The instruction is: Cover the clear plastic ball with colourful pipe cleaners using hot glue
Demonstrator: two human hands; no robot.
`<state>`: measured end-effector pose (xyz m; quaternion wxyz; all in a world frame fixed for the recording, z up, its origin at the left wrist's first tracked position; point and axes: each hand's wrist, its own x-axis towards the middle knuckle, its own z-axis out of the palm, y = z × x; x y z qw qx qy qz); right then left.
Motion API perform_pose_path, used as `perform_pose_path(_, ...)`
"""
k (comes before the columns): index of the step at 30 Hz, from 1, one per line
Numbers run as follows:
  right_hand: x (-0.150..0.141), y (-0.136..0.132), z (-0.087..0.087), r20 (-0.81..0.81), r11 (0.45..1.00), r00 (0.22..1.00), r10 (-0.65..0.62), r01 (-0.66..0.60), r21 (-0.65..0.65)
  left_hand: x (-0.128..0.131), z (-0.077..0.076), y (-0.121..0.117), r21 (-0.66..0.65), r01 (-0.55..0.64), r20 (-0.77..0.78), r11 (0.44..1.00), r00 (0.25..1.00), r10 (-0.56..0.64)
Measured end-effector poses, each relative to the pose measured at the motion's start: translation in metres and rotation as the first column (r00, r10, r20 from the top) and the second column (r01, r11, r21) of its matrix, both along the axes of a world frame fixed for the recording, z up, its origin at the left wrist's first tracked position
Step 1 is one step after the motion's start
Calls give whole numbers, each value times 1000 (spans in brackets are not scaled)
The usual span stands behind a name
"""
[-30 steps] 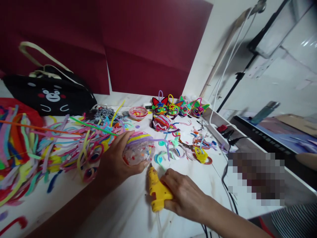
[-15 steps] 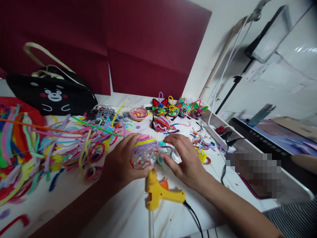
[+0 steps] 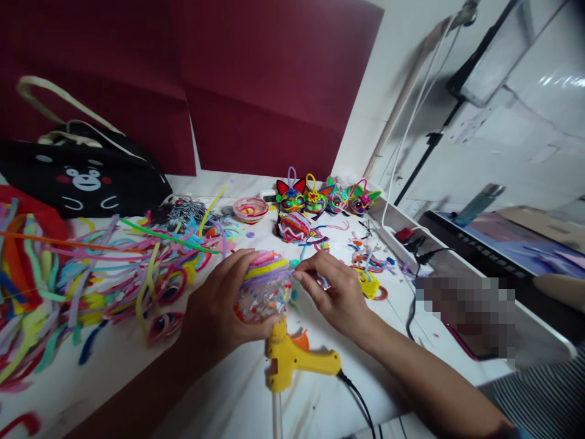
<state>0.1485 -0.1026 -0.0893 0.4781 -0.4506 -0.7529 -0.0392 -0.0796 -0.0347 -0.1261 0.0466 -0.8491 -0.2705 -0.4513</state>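
Observation:
My left hand [image 3: 226,302] is closed around a clear ball [image 3: 262,296] that has coloured specks in it. Pink, orange and yellow pipe cleaners wrap its upper part, with a purple pipe cleaner [image 3: 269,275] lying below the yellow one. At the ball's right side, my right hand [image 3: 331,289] pinches the purple pipe cleaner's end between thumb and forefinger. Just under the ball lies a yellow glue gun [image 3: 292,360], its nozzle close to my left thumb and a glue stick sticking out of its back.
Loose pipe cleaners [image 3: 105,268] cover the left side. Behind the ball are a pink bowl [image 3: 250,209], a striped wrapped piece [image 3: 295,225] and several finished animal heads [image 3: 315,198]. A black bag [image 3: 86,177] stands back left; a power strip [image 3: 414,241] and another person's arm [image 3: 560,289] are at right.
My right fingers have closed from a spread pose onto the purple pipe cleaner, which now lies against the ball instead of reaching out to the right. The view has shifted slightly.

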Motion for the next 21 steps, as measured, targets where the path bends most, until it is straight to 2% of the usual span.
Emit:
perform_pose_path(7,2,2,-2,-176,990,984,6,-31,-139,1,0,1,7,45,23,999,999,-45)
perform_pose_path(13,3,2,-1,-320,948,946,-44,-61,-313,1,-1,1,-27,67,49,997,997,-66)
perform_pose_path(17,4,5,-4,-473,893,877,-78,-149,-424,1,0,-1,-89,83,67,993,995,-77)
perform_pose_path(21,5,9,-4,-648,821,754,-111,-298,-487,0,1,-3,-157,74,84,985,995,-62)
